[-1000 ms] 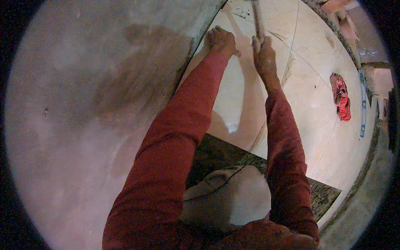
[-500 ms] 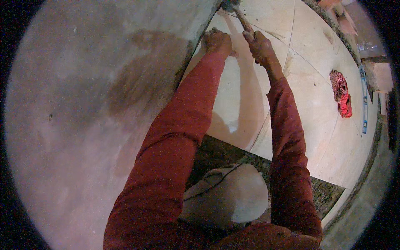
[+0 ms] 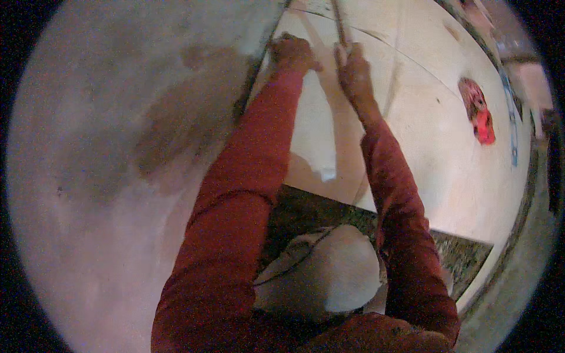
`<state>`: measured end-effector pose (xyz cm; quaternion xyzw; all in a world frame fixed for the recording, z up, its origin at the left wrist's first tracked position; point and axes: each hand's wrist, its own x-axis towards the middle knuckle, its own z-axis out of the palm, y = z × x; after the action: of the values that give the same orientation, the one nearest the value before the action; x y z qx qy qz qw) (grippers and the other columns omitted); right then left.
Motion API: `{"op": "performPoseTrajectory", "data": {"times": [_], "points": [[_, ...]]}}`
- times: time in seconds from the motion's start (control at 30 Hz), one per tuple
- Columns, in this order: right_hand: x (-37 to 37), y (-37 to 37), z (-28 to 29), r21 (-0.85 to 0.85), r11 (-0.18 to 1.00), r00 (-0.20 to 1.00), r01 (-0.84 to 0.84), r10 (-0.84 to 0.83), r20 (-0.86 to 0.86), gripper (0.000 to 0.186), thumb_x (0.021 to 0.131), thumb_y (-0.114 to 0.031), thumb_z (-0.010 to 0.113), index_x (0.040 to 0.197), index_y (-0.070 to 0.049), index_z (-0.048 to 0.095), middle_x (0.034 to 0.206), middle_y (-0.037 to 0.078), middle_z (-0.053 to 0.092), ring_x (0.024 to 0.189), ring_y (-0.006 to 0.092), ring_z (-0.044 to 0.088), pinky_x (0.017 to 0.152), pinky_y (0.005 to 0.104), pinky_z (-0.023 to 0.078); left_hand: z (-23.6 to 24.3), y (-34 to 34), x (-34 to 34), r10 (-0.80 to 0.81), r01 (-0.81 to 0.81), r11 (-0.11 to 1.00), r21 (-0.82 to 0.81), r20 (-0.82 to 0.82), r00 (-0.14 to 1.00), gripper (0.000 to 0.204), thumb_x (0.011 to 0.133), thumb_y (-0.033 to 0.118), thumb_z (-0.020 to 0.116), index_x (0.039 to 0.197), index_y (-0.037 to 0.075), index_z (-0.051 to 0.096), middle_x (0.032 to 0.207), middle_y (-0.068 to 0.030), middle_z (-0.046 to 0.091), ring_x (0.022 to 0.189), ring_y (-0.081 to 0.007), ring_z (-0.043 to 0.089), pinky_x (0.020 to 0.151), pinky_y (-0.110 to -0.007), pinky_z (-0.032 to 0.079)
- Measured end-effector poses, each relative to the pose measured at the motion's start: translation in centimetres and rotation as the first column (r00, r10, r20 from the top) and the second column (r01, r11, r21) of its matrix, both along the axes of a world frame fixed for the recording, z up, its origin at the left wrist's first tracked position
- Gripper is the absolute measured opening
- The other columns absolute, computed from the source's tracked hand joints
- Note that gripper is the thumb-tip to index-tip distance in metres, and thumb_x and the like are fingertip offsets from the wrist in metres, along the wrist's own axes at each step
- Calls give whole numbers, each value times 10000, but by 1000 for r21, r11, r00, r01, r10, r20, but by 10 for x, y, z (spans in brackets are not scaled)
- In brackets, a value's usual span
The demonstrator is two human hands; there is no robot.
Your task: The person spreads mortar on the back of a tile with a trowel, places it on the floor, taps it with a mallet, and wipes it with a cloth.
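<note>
My right hand (image 3: pixel 356 73) is closed around the wooden handle of a mallet (image 3: pixel 339 20); the mallet's head is beyond the upper edge. To its left, my left hand (image 3: pixel 292 54) rests on a large cream floor tile (image 3: pixel 312 126), close to where the tile meets the grey wall (image 3: pixel 106 129). Its thumb points out to the right, apart from the other fingers, which are partly hidden behind the back of the hand. Shadows of both arms fall across the tile.
A crumpled red patterned cloth (image 3: pixel 479 112) lies on the tiles to the right, with a blue spirit level (image 3: pixel 511 117) beyond it. Dark rough bedding (image 3: pixel 462 259) shows along the tiles' near edge. Between my forearms is a pale rounded shape (image 3: pixel 329 270).
My right hand has moved a little left, and the mallet's dark head has gone out of view at the top. The whole view has shifted slightly; my left hand stays on the tile.
</note>
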<state>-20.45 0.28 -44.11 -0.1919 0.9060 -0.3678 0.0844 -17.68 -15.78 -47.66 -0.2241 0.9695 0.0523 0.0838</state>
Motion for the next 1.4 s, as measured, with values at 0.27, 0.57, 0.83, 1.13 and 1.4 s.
{"op": "performPoseTrajectory", "data": {"times": [0.27, 0.57, 0.83, 1.13, 1.4], "points": [[10, 21, 39, -7, 996, 992, -94, 93, -84, 450, 1023, -437, 525, 1014, 12, 489, 937, 362, 661, 902, 515, 662, 732, 562, 513, -8, -35, -5, -37, 37, 999, -14, 1, 999, 860, 687, 694, 790, 1205, 14, 694, 1361, -248, 573, 1245, -388, 572, 971, -492, 502], [-12, 92, 26, 51, 995, 994, 88, -84, -75, 449, 1033, -443, 519, 1039, 6, 496, 894, 348, 642, 877, 514, 657, 711, 548, 498, -25, -31, -5, -63, 63, 991, -120, 0, 998, 888, 777, 740, 678, 1247, -14, 657, 1344, -279, 580, 1303, -435, 520, 1011, -582, 466], [-29, 148, 1, 163, 986, 952, 37, 15, -305, 448, 1014, -421, 567, 1118, 10, 498, 868, 326, 653, 758, 507, 656, 641, 529, 519, -14, -30, -1, -71, 65, 990, -124, -40, 997, 832, 766, 727, 700, 1164, -4, 707, 1279, -271, 627, 1233, -453, 567, 967, -589, 491], [12, 154, 10, 27, 997, 991, 66, -69, 115, 428, 991, -436, 568, 1083, -22, 510, 910, 312, 676, 866, 516, 659, 757, 585, 516, 4, -16, -8, -117, 119, 992, -42, 62, 991, 819, 834, 660, 672, 1292, -17, 609, 1378, -290, 555, 1230, -485, 561, 1028, -546, 468], [69, 234, 36, -5, 1000, 1000, 8, -8, -19, 520, 1013, -486, 534, 1180, 5, 573, 1131, 296, 655, 1062, 494, 624, 884, 501, 506, -73, -36, 28, -516, 525, 833, -174, 97, 851, 1120, 799, 740, 642, 1501, -73, 323, 1523, -360, 341, 1419, -517, 345, 1134, -608, 344]]}}
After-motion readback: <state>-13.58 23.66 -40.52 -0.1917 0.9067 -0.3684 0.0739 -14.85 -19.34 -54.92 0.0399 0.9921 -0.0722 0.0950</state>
